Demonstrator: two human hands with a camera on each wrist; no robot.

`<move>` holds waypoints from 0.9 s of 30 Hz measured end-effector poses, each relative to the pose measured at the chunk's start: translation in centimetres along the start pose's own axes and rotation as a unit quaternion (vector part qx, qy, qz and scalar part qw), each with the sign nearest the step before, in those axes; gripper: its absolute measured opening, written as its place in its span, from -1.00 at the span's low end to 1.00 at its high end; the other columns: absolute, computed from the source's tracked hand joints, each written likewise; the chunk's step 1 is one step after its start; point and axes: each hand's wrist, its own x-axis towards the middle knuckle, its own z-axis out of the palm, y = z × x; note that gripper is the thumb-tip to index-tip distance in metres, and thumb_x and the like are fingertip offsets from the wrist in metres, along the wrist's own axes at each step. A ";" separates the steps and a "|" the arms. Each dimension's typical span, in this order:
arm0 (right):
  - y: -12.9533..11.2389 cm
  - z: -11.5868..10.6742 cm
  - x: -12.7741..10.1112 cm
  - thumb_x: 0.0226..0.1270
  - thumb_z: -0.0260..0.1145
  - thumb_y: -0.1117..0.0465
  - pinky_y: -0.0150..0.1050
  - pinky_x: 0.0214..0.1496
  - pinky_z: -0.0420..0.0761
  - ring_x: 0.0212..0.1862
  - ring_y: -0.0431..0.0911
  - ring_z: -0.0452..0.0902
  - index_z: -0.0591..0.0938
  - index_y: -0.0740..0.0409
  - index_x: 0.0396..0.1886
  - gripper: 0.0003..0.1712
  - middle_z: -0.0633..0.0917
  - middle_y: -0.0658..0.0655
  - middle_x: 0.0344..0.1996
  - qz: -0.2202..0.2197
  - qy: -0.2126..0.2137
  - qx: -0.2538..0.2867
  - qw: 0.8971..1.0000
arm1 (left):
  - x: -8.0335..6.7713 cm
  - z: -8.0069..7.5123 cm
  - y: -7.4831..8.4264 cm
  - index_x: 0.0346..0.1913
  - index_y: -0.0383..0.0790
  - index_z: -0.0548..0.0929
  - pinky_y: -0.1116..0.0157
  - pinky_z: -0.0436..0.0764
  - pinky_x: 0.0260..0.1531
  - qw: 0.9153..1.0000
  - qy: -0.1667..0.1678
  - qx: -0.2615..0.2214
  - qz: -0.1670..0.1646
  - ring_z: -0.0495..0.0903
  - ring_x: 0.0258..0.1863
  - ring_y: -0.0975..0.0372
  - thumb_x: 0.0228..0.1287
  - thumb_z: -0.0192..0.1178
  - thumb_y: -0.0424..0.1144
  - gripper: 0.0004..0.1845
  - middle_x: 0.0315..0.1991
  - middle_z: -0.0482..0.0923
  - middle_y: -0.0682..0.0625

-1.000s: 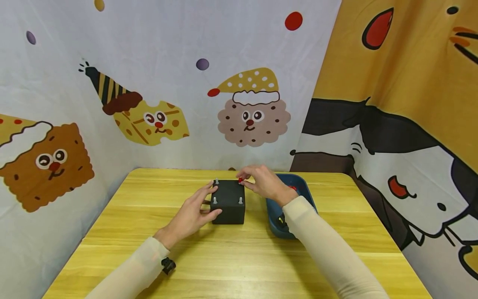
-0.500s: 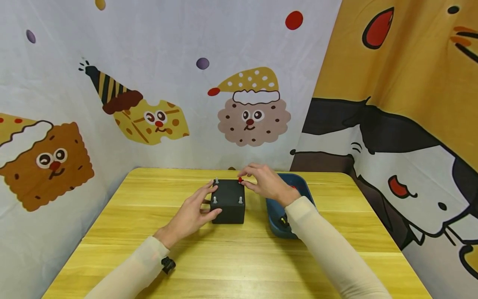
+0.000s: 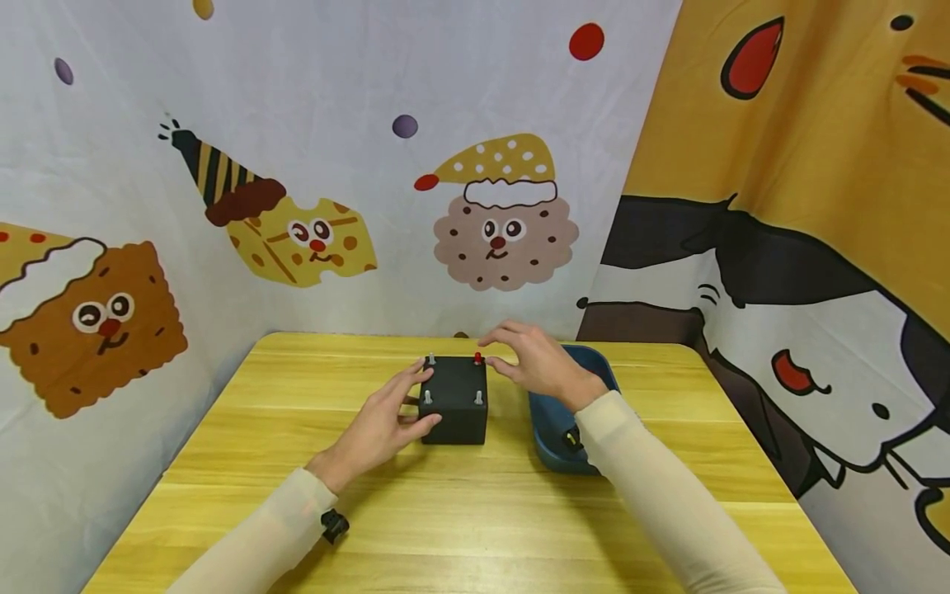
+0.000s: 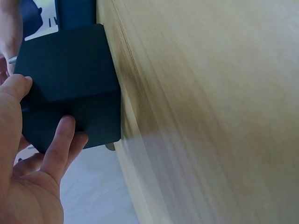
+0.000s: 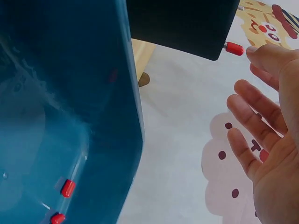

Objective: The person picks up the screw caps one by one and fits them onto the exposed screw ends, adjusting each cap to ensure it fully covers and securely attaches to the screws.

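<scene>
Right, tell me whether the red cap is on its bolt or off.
On. The red cap sits on the black box's far-right bolt; the right hand hovers open beside it, fingers apart from it.

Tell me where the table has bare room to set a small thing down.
Bare wood lies on the table left of the left hand and along the near edge between the sleeves. It is crowded at the middle, where the black box, the right hand and the blue bin stand close together.
</scene>
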 end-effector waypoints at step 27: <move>2.2 -2.4 -2.4 0.64 0.62 0.12 0.15 0.39 0.87 0.30 0.10 0.83 0.85 0.04 0.36 -0.60 0.84 0.12 0.29 0.014 0.003 -0.027 1.000 | -0.1 -0.2 0.4 0.85 -0.11 0.34 0.28 0.95 0.09 1.000 -0.002 -0.001 -0.007 0.87 0.26 -0.09 0.65 0.54 -0.07 -0.10 0.90 0.20 -0.19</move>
